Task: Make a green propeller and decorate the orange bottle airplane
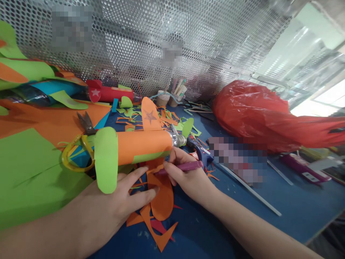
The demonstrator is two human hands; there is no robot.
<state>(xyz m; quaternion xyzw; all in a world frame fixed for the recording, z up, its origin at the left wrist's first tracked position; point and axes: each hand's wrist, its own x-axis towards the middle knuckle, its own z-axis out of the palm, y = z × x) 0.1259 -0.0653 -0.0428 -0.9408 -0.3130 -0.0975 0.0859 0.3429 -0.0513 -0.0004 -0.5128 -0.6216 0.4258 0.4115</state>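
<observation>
An orange paper-covered bottle plane (142, 145) with green tail fins and an upright orange wing bearing a drawn star lies on the blue table (291, 205). My left hand (118, 201) lies flat, fingers spread, pressing down the plane's lower orange wing (163, 196). My right hand (185, 174) is closed on a purple pen (185, 167), whose tip touches that orange wing close under the plane's body.
Yellow-handled scissors (78, 144) lie left of the plane on green (29, 172) and orange paper sheets. A red star-marked plane (107, 93) and cups of sticks (169, 97) stand at the back by the perforated metal wall. A red plastic bag (256, 115) fills the right. Paper scraps litter the table.
</observation>
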